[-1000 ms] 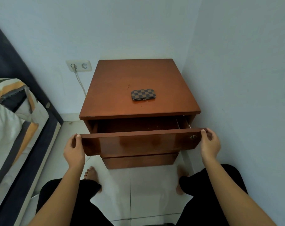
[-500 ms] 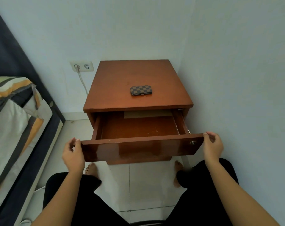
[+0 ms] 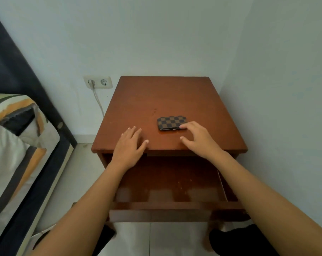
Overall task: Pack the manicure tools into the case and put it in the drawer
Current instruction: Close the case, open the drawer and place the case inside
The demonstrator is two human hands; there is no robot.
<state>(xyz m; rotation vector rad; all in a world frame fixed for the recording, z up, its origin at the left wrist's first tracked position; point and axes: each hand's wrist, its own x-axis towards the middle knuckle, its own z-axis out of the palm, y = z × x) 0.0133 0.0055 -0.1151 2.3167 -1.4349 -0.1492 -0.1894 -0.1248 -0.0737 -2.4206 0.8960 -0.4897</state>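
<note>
The closed checkered brown case (image 3: 170, 122) lies flat on top of the wooden nightstand (image 3: 162, 97). My right hand (image 3: 199, 138) reaches over the top with fingers spread, and its fingertips touch the case's near right corner without gripping it. Left of the case, my left hand (image 3: 129, 146) hovers flat over the front edge of the top, fingers apart and holding nothing. The top drawer (image 3: 171, 183) stands pulled far out below my forearms, and its bare wooden bottom shows. No loose manicure tools are in view.
A wall runs close along the nightstand's right side. A bed with striped bedding (image 3: 14, 145) stands at the left. A wall socket (image 3: 98, 82) with a white cable plugged in sits behind the nightstand's left corner. My knees are below the drawer front (image 3: 160, 213).
Both hands have let go of the drawer front's ends and moved up over the nightstand top. The drawer has come further out. The right fingertips now touch the case.
</note>
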